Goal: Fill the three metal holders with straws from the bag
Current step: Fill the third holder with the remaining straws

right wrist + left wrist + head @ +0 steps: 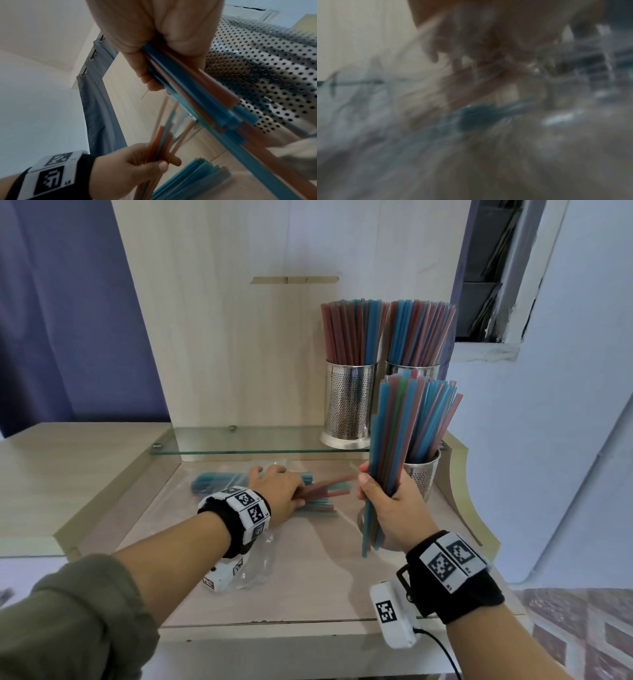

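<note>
My right hand [383,501] grips a thick upright bundle of blue, red and green straws [407,433] in front of the near perforated metal holder [423,474]; the same bundle [197,86] runs through its fingers in the right wrist view. My left hand [281,491] lies low on the desk and grips a small bunch of red and teal straws [325,487], also seen as the bunch [161,142] in my left hand [133,165]. The clear plastic bag [260,563] with more straws [205,482] lies under that hand. Two full holders [349,402] stand on the glass shelf. The left wrist view is blurred.
A glass shelf [239,445] runs along the back over the wooden desk [301,587]. A tall wooden panel [257,337] rises behind it. A blue curtain [68,320] hangs at left, a white wall and window [493,268] at right.
</note>
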`<action>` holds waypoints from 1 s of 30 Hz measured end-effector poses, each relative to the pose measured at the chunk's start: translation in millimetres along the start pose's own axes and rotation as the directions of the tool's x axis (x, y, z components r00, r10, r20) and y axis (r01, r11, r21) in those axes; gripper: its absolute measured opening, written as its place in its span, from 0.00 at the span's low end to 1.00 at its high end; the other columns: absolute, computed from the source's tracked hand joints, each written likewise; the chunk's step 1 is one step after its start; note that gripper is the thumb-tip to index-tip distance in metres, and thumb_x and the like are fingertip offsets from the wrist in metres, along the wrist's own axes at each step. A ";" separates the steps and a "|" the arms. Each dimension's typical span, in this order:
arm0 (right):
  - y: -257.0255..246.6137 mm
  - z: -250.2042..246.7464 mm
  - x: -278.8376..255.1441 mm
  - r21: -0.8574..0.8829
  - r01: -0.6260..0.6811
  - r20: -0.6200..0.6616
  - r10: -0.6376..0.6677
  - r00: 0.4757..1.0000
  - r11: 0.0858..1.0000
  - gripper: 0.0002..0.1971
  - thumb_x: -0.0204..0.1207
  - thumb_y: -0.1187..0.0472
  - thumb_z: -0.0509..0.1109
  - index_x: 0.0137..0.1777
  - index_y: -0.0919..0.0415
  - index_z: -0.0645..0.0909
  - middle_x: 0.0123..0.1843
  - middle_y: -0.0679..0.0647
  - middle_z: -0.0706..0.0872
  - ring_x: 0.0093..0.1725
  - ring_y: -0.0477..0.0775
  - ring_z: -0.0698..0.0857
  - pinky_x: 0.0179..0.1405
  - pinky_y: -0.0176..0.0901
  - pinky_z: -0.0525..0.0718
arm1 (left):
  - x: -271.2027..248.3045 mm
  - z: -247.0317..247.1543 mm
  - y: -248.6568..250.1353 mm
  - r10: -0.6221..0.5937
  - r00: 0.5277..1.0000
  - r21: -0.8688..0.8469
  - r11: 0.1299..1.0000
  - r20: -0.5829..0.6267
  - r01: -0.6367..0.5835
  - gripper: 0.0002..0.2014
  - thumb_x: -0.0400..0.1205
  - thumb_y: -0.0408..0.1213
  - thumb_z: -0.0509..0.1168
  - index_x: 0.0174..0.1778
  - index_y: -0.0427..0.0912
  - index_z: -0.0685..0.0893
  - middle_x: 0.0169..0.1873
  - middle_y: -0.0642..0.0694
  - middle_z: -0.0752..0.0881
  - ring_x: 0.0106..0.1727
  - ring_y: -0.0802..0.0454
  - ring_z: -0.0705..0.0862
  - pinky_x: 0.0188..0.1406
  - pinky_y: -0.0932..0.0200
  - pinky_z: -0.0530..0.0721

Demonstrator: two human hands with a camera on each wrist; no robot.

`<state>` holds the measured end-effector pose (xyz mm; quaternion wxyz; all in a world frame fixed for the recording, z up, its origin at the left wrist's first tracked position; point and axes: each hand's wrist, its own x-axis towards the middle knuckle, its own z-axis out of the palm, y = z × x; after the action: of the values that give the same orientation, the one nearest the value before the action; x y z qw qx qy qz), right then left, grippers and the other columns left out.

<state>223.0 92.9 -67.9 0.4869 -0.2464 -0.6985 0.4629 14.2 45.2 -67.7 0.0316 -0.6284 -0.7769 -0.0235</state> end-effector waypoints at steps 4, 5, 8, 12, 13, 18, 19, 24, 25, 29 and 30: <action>2.4 0.1 1.9 -0.015 -0.005 -0.004 0.005 1.000 1.000 0.07 0.82 0.62 0.68 0.48 0.47 0.79 0.34 0.45 0.83 0.38 0.45 0.85 0.51 0.51 0.86 | -3.7 -17.6 1.7 0.014 0.983 -0.211 0.976 -0.184 -0.054 0.04 0.85 0.44 0.60 0.48 0.56 0.70 0.48 0.59 0.85 0.64 0.53 0.79 0.75 0.44 0.50; 2.8 0.7 2.4 -0.006 -0.005 -0.004 0.005 1.000 1.000 0.06 0.81 0.62 0.68 0.48 0.47 0.80 0.35 0.45 0.83 0.38 0.45 0.84 0.51 0.50 0.85 | -4.5 -24.0 2.6 0.026 0.978 -0.271 0.959 -0.208 -0.083 0.05 0.86 0.43 0.59 0.47 0.57 0.70 0.43 0.60 0.86 0.61 0.54 0.81 0.76 0.45 0.50; 2.4 3.0 3.5 0.020 0.008 0.010 -0.008 1.000 1.000 0.06 0.81 0.62 0.69 0.49 0.48 0.80 0.35 0.46 0.82 0.37 0.44 0.84 0.49 0.43 0.85 | -4.1 -40.5 0.3 0.092 0.957 -0.461 0.861 -0.274 -0.215 0.06 0.85 0.44 0.58 0.54 0.60 0.76 0.40 0.60 0.87 0.56 0.56 0.84 0.75 0.46 0.61; 0.3 8.5 6.0 0.030 0.046 0.054 -0.047 0.997 0.999 0.07 0.81 0.64 0.69 0.49 0.49 0.81 0.35 0.47 0.83 0.36 0.42 0.85 0.41 0.32 0.84 | -10.4 -68.0 3.4 0.097 0.917 -0.730 0.575 -0.388 -0.369 0.06 0.87 0.38 0.59 0.52 0.53 0.80 0.39 0.57 0.87 0.48 0.66 0.84 0.59 0.64 0.77; 0.0 10.7 7.1 0.029 0.045 0.063 -0.047 0.997 0.999 0.07 0.80 0.63 0.70 0.49 0.48 0.81 0.36 0.45 0.84 0.36 0.41 0.85 0.41 0.31 0.84 | -12.9 -77.2 4.8 0.098 0.909 -0.744 0.542 -0.405 -0.390 0.07 0.88 0.34 0.58 0.53 0.48 0.80 0.41 0.57 0.87 0.49 0.67 0.84 0.59 0.67 0.77; 1.6 19.0 11.8 0.049 -0.028 0.095 0.024 0.995 0.998 0.10 0.74 0.54 0.75 0.54 0.49 0.84 0.38 0.40 0.89 0.41 0.38 0.88 0.46 0.35 0.86 | -27.1 -109.1 8.2 0.141 0.900 -0.800 0.415 -0.413 -0.433 0.09 0.89 0.36 0.55 0.57 0.41 0.80 0.50 0.58 0.89 0.60 0.65 0.84 0.63 0.65 0.80; 1.3 19.6 12.3 0.046 -0.040 0.104 0.035 0.994 0.998 0.13 0.72 0.51 0.76 0.55 0.48 0.84 0.40 0.41 0.89 0.43 0.39 0.88 0.47 0.36 0.86 | -29.2 -111.9 8.8 0.148 0.906 -0.824 0.377 -0.397 -0.423 0.11 0.89 0.34 0.54 0.60 0.38 0.79 0.53 0.58 0.87 0.61 0.67 0.84 0.62 0.65 0.81; -4.2 25.8 13.2 0.114 -0.014 0.154 -0.003 0.988 0.993 0.19 0.64 0.52 0.78 0.55 0.53 0.86 0.43 0.44 0.92 0.48 0.43 0.90 0.50 0.37 0.86 | -30.4 -108.2 21.2 0.157 0.940 -0.923 0.198 -0.302 -0.330 0.14 0.86 0.40 0.55 0.64 0.41 0.79 0.63 0.52 0.83 0.70 0.58 0.79 0.75 0.48 0.75; -4.6 27.9 12.7 0.138 -0.011 0.159 -0.011 0.987 0.990 0.18 0.64 0.54 0.78 0.55 0.56 0.86 0.43 0.45 0.93 0.48 0.44 0.91 0.49 0.37 0.87 | -30.0 -104.5 26.2 0.147 0.948 -0.941 0.149 -0.283 -0.304 0.13 0.85 0.44 0.57 0.61 0.45 0.80 0.62 0.51 0.84 0.70 0.54 0.80 0.74 0.43 0.75; -3.4 30.8 11.7 0.151 -0.019 0.125 0.000 0.992 0.988 0.18 0.62 0.52 0.80 0.52 0.55 0.88 0.48 0.51 0.93 0.52 0.51 0.91 0.54 0.49 0.88 | -28.4 -90.4 46.9 0.057 0.966 -0.966 0.046 -0.252 -0.254 0.23 0.79 0.54 0.61 0.65 0.46 0.81 0.60 0.41 0.86 0.64 0.42 0.84 0.67 0.36 0.80; -3.5 29.4 11.7 0.134 -0.024 0.127 0.007 0.992 0.991 0.18 0.61 0.50 0.80 0.51 0.55 0.88 0.47 0.52 0.93 0.51 0.52 0.91 0.55 0.52 0.88 | -27.4 -87.3 50.1 0.017 0.964 -0.964 0.027 -0.264 -0.265 0.26 0.78 0.56 0.62 0.68 0.45 0.79 0.62 0.41 0.86 0.65 0.42 0.84 0.68 0.37 0.79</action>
<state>191.9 88.7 -62.4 0.4537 -0.1883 -0.6931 0.5276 70.7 22.3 16.9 -0.3394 -0.5436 -0.4710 -0.6062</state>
